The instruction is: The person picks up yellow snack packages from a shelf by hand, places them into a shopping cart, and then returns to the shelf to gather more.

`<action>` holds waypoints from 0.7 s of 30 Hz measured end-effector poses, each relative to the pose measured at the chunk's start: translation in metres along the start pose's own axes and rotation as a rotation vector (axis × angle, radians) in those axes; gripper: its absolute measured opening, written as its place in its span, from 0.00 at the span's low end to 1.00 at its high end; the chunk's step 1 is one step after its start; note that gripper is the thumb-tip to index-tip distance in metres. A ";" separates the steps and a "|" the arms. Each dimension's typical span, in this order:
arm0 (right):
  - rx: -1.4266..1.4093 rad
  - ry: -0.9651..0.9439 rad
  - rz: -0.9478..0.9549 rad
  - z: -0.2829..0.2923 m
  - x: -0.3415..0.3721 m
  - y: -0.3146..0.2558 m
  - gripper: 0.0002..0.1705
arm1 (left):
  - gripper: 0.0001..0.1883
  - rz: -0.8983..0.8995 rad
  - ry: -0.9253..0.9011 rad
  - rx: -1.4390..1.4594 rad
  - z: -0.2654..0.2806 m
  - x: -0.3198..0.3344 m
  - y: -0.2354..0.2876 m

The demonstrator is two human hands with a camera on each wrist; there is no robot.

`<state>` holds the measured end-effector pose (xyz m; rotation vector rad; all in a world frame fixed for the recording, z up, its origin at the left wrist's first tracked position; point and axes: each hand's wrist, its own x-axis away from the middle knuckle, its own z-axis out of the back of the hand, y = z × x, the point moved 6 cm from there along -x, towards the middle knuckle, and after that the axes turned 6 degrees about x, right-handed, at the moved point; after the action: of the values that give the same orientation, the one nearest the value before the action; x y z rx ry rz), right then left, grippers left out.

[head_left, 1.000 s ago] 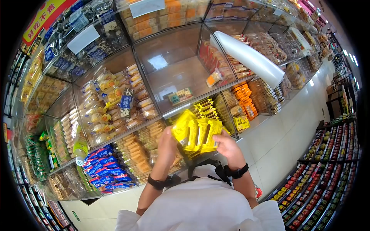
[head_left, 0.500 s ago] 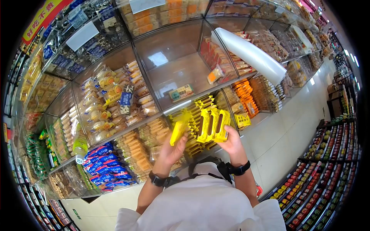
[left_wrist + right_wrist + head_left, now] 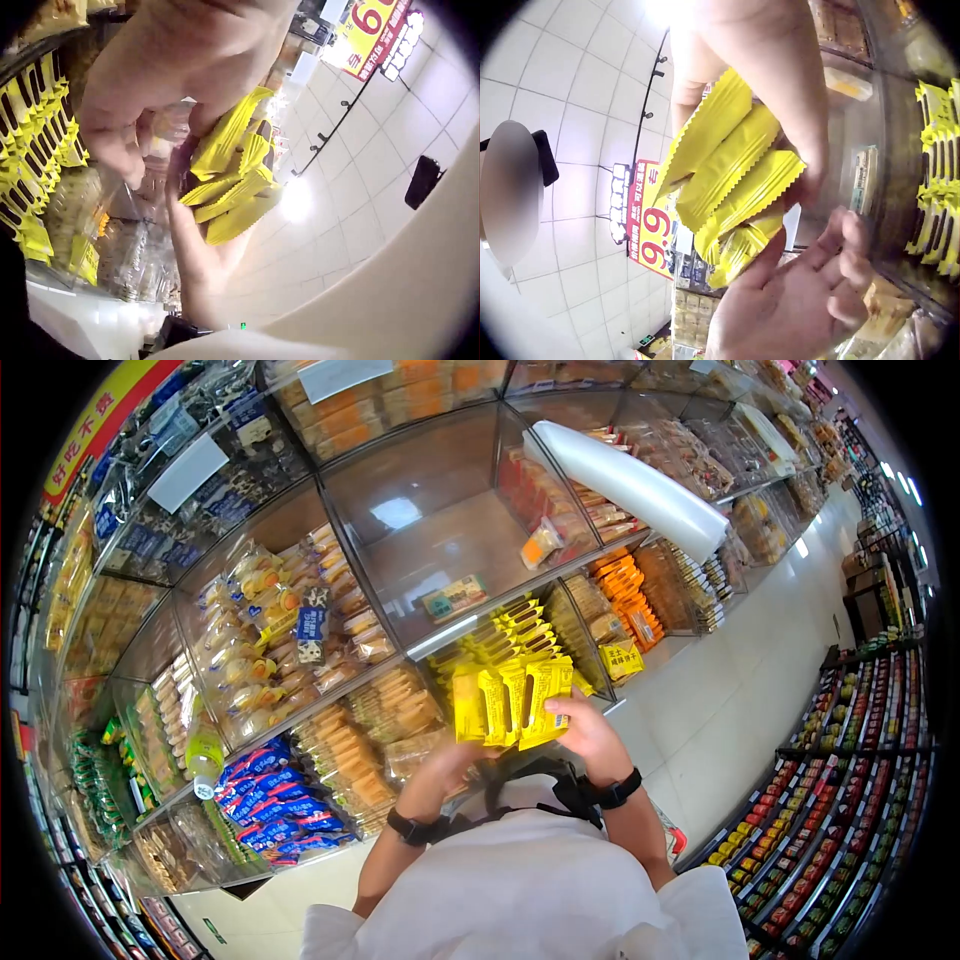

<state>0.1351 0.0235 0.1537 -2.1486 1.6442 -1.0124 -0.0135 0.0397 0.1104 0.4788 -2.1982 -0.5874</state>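
Observation:
Several yellow-wrapped snack packets [image 3: 512, 702] stand side by side in a bundle, gripped at the right by my right hand [image 3: 592, 740]. My left hand [image 3: 440, 770] is at the bundle's lower left, slightly blurred. In the right wrist view, the left hand [image 3: 787, 315] has its palm up and fingers loosely bent, with its thumb against the lower packets [image 3: 735, 169]. The left wrist view shows the packets [image 3: 236, 169] between the left hand [image 3: 180, 60] above and the right hand [image 3: 199, 255] below. Matching packets [image 3: 515, 622] fill the bin behind.
Clear-walled bins hold wrapped snacks [image 3: 265, 600], blue packets [image 3: 265, 800] and orange packets [image 3: 625, 590]. A roll of plastic bags [image 3: 630, 490] lies across the upper bins at the right. A green-labelled bottle [image 3: 205, 750] is at the left. Floor [image 3: 720, 690] and stocked shelves [image 3: 800, 830] are to the right.
Half a second ago the left hand held one packet apart from the bundle; now the packets are together and its fingers are loosened. The shelf has shifted slightly left in the head view.

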 end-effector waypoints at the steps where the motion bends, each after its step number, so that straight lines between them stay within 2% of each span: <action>1: -0.030 -0.025 0.007 0.001 0.000 0.000 0.26 | 0.15 -0.023 -0.012 -0.064 0.003 -0.002 -0.002; 3: -0.045 -0.046 0.006 0.008 -0.001 0.000 0.25 | 0.16 -0.006 -0.055 -0.097 0.004 -0.005 -0.003; 5: -0.014 -0.038 -0.013 0.027 -0.001 -0.005 0.25 | 0.15 0.032 0.022 -0.118 -0.001 -0.003 0.002; 7: -0.026 0.060 -0.021 0.049 0.000 -0.015 0.24 | 0.13 0.068 0.091 -0.058 0.002 -0.002 0.001; 8: -0.032 0.110 -0.024 0.063 0.003 -0.019 0.23 | 0.12 0.068 0.070 -0.057 0.005 -0.005 -0.001; 10: 0.484 0.339 0.224 0.111 0.011 -0.034 0.23 | 0.12 0.065 0.027 -0.059 0.007 -0.010 -0.003; 12: 0.474 0.511 0.362 0.160 0.015 -0.045 0.22 | 0.12 0.059 0.023 -0.050 0.006 -0.009 -0.003; 14: -0.073 0.608 0.378 0.212 0.010 -0.051 0.20 | 0.11 0.053 0.020 -0.049 0.008 -0.010 -0.003; 17: -0.185 0.678 0.487 0.277 0.021 -0.057 0.19 | 0.11 -0.034 -0.004 -0.016 0.011 -0.007 0.003; 21: -0.219 0.777 0.527 0.292 0.032 -0.054 0.24 | 0.10 -0.047 0.028 -0.006 0.018 -0.004 0.003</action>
<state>0.3707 -0.0486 -0.0156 -1.3129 2.5695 -1.6406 -0.0254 0.0491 0.0991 0.5341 -2.1634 -0.6091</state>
